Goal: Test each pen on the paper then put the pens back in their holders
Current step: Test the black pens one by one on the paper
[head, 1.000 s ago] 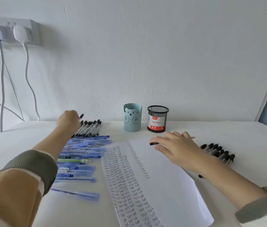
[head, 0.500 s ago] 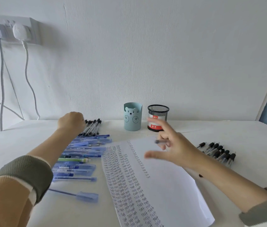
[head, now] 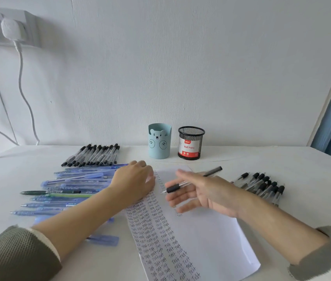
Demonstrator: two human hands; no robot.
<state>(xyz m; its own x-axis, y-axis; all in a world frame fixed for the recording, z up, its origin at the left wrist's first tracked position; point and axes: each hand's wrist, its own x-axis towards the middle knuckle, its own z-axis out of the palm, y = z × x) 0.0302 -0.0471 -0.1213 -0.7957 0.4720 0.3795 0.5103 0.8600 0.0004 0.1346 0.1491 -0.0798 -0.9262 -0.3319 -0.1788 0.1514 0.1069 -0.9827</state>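
A white paper filled with columns of handwritten "Test" lies in front of me. My left hand rests palm down on its upper left edge and holds nothing. Just above the sheet, my right hand holds a clear pen with a black grip between thumb and fingers, tip pointing left. The other fingers are spread. At the back stand a blue bear holder and a black mesh holder; no pens show above their rims.
Several black-capped pens lie in a row at the back left, with several blue pens spread in front of them. More black-capped pens lie right of the paper. A wall socket and cables are at far left.
My left hand has drawn back from the row of black pens to the paper's edge. My right hand has lifted off the sheet with the pen and turned it tip-left.
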